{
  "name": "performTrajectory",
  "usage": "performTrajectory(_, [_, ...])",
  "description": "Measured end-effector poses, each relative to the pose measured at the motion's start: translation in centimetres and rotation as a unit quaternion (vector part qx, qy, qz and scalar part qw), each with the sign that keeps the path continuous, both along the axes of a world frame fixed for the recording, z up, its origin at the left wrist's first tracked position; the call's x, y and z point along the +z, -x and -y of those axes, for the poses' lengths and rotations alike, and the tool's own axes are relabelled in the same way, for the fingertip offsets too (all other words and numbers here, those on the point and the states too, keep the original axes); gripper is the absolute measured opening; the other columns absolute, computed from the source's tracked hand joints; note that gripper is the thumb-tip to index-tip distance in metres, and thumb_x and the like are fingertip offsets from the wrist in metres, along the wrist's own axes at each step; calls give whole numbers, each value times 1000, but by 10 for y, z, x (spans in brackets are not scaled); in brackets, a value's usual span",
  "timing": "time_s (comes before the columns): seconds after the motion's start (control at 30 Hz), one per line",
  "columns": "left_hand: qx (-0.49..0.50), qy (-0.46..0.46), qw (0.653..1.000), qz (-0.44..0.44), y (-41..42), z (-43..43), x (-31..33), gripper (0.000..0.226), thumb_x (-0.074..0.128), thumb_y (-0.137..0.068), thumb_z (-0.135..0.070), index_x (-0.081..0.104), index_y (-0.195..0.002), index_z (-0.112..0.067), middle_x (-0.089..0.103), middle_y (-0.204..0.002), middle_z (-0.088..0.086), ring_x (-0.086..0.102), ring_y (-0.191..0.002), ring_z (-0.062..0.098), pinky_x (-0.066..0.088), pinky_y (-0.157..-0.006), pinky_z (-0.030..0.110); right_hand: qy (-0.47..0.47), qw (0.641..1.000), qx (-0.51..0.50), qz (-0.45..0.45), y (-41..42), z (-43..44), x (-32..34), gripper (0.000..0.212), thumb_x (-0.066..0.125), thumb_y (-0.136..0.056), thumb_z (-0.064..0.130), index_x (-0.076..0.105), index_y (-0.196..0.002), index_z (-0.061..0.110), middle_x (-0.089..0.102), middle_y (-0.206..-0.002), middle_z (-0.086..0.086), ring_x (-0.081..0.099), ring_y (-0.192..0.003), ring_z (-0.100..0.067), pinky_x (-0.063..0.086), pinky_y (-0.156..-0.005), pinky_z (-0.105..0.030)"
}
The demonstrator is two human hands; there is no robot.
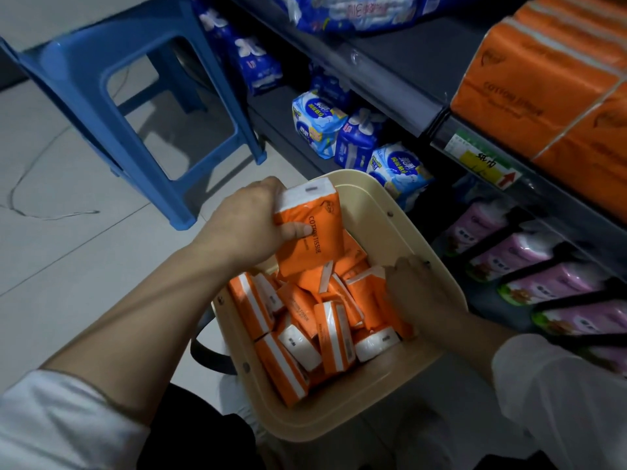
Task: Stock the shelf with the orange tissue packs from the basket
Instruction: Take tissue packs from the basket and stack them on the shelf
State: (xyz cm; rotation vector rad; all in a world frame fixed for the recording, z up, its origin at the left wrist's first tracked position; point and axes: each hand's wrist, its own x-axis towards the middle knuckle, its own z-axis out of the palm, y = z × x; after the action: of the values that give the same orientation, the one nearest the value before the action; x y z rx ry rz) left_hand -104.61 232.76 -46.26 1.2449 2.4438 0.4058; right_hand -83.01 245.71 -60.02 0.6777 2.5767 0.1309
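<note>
Orange tissue pack clasped by left hand, thumb pressed on printed face, fingers curled round white end. Held pack raised over basket. Below grip, loose orange packs heaped. Right of grip, right hand laid on heap, hold unclear. Blue stool beyond grip. Shelf to right, stacked orange packs above; blue packs between.

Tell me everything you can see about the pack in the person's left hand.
The orange tissue pack is a soft rectangular block in glossy-looking orange film with white ends and dark lettering reading COTTON TISSUE. One white end, bearing a small grey mark, points up and away. The pack is tilted, raised over the loose packs in the beige basket. The left hand grips it, thumb across its printed face.
</note>
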Motion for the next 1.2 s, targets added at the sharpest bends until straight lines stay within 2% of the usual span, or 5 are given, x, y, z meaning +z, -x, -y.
performTrajectory(0.37, [-11, -30, 999, 3, -7, 9, 13, 50, 50, -93, -30, 26, -137, -25, 53, -121, 13, 54, -100, 28, 41, -81, 35, 255, 935, -137, -205, 23, -2, 39, 42, 60, -74, 6, 62, -115, 17, 50, -114, -6, 55, -102, -23, 42, -86, -26])
performTrajectory(0.6, [-57, -30, 998, 27, -11, 17, 32, 62, 43, -91, -5, 30, -138, -43, 38, -127, 10, 47, -111, 31, 35, -87, 31, 543, 755, -194, -312, 28, 6, 140, 43, 61, -75, -17, 61, -91, 23, 56, -89, 4, 57, -82, -9, 48, -72, -23])
performTrajectory(0.8, [-47, -115, 953, 278, -45, 19, 53, 61, 47, -87, -8, 41, -132, -48, 49, -119, 18, 57, -99, 35, 55, -79, 48, 534, 699, -209, -428, -3, 12, 190, 49, 56, -76, -20, 61, -104, 19, 60, -95, 3, 60, -88, -8, 48, -72, -14])
performTrajectory(0.97, [11, -180, 861, 476, -78, 17, 71, 53, 46, -93, -3, 47, -129, -41, 59, -108, 2, 61, -84, 16, 59, -63, 35, 509, 632, -237, -533, -30, 14, 214, 56, 49, -79, -21, 60, -101, 29, 63, -103, 3, 62, -88, -2, 47, -73, -13])
performTrajectory(1.2, [6, -218, 827, 519, -122, 18, 83, 36, 52, -92, -36, 48, -126, -46, 53, -127, -7, 61, -104, 14, 56, -68, 34, 455, 631, -219, -589, -64, 25, 230, 55, 52, -80, -18, 54, -115, 24, 64, -105, 8, 60, -101, -8, 47, -84, -17])
